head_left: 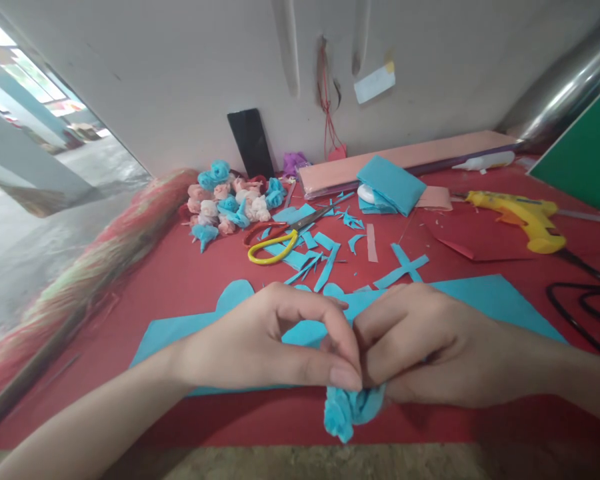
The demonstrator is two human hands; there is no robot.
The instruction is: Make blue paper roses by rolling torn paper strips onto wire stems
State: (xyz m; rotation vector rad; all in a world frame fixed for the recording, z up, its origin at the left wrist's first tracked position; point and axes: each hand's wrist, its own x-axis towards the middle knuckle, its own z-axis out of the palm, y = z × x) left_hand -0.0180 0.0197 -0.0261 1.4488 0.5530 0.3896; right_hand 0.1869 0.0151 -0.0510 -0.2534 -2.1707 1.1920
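Note:
Between my two hands hangs a blue crepe paper flower (347,410), its ruffled petals pointing down near the table's front edge. My left hand (285,340) pinches it from the left with thumb and fingertip. Curled against it from the right, my right hand (425,347) grips its base; the fingertips there are partly hidden. Under both hands lies a wide sheet of blue crepe paper (500,307), with rounded blue petal pieces (236,295) at its far edge.
Beyond are scissors (285,241), blue paper scraps (327,263), a pile of finished paper flowers (230,200), a phone (251,143) against the wall, folded blue paper (393,183), a yellow glue gun (520,213) with a black cord, and a white glue bottle (485,161). A broom (95,273) leans along the left.

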